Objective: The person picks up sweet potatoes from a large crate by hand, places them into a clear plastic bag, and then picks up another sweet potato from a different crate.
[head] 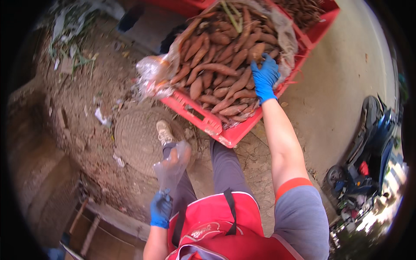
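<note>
My left hand [161, 208], in a blue disposable glove, grips the neck of a clear plastic bag [169, 169]. A few reddish-brown tubers [177, 155], seemingly sweet potatoes, show blurred through its far end. In a matching glove, my right hand [266, 78] reaches onto a heap of sweet potatoes [224, 65]. Its fingers are spread against a broad, lighter sweet potato [256, 53]; whether they grip it is unclear. The heap fills a red plastic crate [195, 113] lined with clear plastic film [156, 73].
Another red crate [325, 24] of small tubers adjoins at the upper right. Green stalks [232, 14] lie on the heap. Below are a round manhole cover [136, 139] and littered dirt ground [81, 107]. A parked scooter [364, 156] is at right; a wooden frame [89, 237], lower left.
</note>
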